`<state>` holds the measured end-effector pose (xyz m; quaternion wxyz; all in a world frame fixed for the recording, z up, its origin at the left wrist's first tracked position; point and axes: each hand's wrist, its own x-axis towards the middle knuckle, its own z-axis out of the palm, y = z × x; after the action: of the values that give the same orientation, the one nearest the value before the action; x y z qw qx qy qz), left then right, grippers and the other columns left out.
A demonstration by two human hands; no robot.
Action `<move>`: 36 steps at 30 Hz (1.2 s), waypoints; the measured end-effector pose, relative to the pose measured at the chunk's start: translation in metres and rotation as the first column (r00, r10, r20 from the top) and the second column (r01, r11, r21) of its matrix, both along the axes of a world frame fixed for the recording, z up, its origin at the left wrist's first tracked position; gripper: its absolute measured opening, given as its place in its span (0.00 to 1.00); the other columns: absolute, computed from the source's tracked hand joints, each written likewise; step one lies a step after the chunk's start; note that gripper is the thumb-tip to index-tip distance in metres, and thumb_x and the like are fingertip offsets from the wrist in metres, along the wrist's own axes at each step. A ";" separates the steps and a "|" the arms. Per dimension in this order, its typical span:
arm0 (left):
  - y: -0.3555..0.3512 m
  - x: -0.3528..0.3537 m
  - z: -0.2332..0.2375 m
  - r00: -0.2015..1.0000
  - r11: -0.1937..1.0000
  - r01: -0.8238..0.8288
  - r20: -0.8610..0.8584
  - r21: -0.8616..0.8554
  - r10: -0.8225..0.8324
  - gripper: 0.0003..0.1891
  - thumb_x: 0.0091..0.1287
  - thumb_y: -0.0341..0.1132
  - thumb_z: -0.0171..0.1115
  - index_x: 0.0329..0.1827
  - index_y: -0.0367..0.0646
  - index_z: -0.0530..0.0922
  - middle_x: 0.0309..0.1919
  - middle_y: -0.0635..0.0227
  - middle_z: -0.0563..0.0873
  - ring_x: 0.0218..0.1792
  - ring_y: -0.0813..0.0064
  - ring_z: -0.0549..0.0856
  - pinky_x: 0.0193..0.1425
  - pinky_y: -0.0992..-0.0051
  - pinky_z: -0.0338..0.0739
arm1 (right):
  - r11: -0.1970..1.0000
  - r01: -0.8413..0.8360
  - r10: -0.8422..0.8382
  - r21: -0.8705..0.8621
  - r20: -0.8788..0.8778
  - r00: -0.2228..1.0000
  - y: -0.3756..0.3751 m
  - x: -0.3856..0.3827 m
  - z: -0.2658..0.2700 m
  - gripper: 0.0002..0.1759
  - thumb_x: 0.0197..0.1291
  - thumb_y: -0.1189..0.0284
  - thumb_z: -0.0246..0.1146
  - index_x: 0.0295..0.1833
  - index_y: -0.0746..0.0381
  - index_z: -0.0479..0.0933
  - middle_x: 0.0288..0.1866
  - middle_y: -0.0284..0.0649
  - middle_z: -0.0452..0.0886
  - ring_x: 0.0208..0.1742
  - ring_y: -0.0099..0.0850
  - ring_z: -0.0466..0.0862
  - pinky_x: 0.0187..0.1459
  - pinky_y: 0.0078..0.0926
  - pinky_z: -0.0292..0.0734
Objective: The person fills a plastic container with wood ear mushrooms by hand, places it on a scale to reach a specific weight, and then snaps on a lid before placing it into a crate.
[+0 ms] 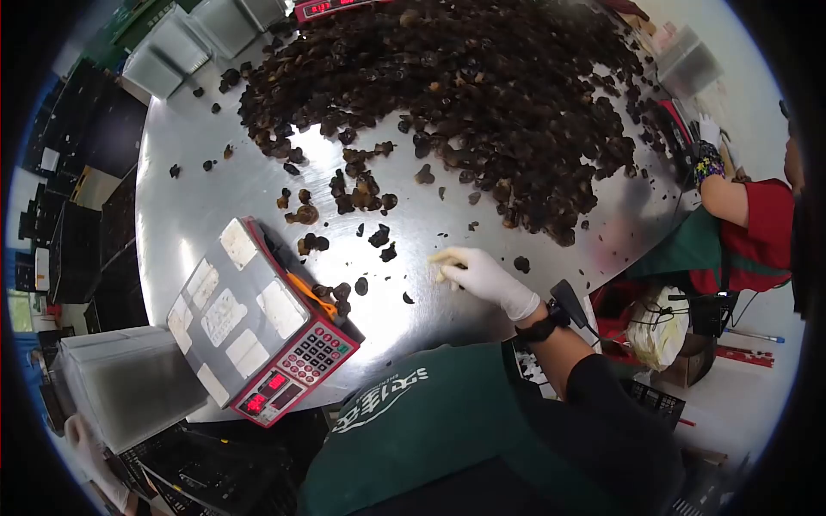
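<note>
My right hand [482, 273], in a white glove, hovers over the steel table [516, 318]. Its fingers point left and stand apart, with nothing seen between them. Loose dark brown pieces like mushrooms or wood ear [379, 236] lie around it, and a large heap of the same [447, 95] spreads behind. At the lower left edge, my gloved left hand [86, 451] is beside a stack of clear plastic containers [129, 378]. Its fingers are partly hidden and blurred, so a grip cannot be made out.
A red digital scale [241, 314] stands at the table's left front, an orange-handled tool [311, 295] at its side. More clear containers [194, 43] line the far left edge. Another person [740, 215] works at the right, beside a second red scale [675, 120].
</note>
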<state>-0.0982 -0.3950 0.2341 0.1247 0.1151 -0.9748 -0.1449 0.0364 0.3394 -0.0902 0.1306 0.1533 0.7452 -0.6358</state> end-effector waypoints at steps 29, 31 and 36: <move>0.378 0.066 -0.231 0.857 0.861 0.502 0.087 0.079 -0.507 0.19 0.62 0.22 0.65 0.56 0.41 0.80 0.47 0.58 0.83 0.49 0.55 0.82 0.53 0.63 0.78 | 0.526 0.311 0.375 0.791 -0.544 0.750 0.041 -0.160 -0.059 0.07 0.61 0.66 0.66 0.41 0.56 0.79 0.31 0.38 0.78 0.33 0.39 0.82 0.38 0.37 0.78; 0.384 0.067 -0.233 0.863 0.864 0.496 0.060 0.084 -0.501 0.18 0.62 0.22 0.65 0.56 0.41 0.80 0.47 0.58 0.83 0.49 0.55 0.82 0.53 0.63 0.78 | 0.688 0.300 0.307 0.661 -0.639 0.705 0.015 -0.166 -0.042 0.09 0.61 0.65 0.66 0.44 0.56 0.81 0.31 0.39 0.79 0.30 0.41 0.82 0.38 0.37 0.80; 0.389 0.070 -0.231 0.873 0.872 0.471 0.070 0.136 -0.483 0.18 0.62 0.23 0.65 0.56 0.42 0.80 0.48 0.60 0.83 0.49 0.56 0.82 0.53 0.63 0.78 | 0.556 0.206 0.552 0.805 -0.543 0.633 -0.038 -0.181 -0.020 0.16 0.58 0.64 0.69 0.52 0.51 0.82 0.44 0.32 0.81 0.46 0.33 0.82 0.40 0.31 0.82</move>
<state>-0.0282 -0.0061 0.0027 0.0285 -0.1149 -0.9681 -0.2207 -0.1448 0.3014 -0.1101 -0.2064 -0.1667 0.9426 -0.2027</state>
